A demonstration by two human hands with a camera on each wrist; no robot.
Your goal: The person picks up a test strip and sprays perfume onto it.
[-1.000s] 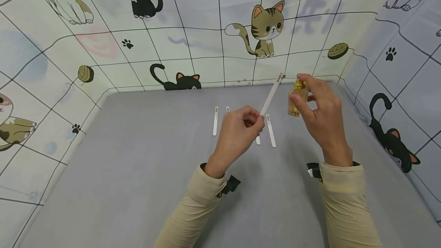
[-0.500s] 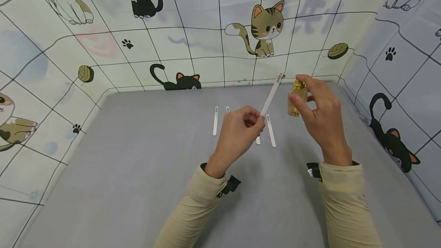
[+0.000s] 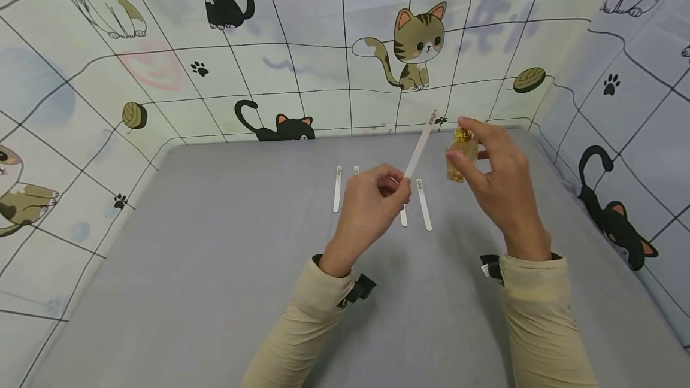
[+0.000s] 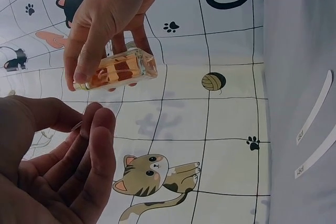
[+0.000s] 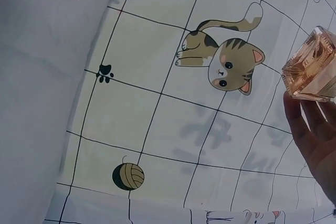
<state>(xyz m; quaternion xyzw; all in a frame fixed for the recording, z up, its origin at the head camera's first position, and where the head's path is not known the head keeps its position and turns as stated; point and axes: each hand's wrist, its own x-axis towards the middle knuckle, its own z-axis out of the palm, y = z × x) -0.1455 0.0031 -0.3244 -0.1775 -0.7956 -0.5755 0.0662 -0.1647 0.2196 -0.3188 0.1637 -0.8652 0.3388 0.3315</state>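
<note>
In the head view my left hand [image 3: 369, 211] pinches a white paper test strip [image 3: 420, 147] by its lower end; the strip slants up to the right, with small print at its top. My right hand [image 3: 498, 184] holds a glass perfume bottle [image 3: 455, 166] of amber liquid, the index finger on its gold top. The bottle is just right of the strip, apart from it. The right wrist view shows the base of the bottle [image 5: 314, 69] above the fingers. Seen from the left wrist, the strip is almost wholly hidden by the left fingers [image 4: 102, 135].
Several more white strips lie on the grey cloth table [image 3: 215, 268] behind the left hand, among them a left strip [image 3: 337, 189] and a right strip [image 3: 423, 205]; the hand partly covers others. A cat-printed curtain [image 3: 302, 70] stands around the back and sides.
The bottle and right hand have shifted slightly left, with the bottle tilting a little. The strip's top has moved slightly left and up. The strips on the table have not moved.
</note>
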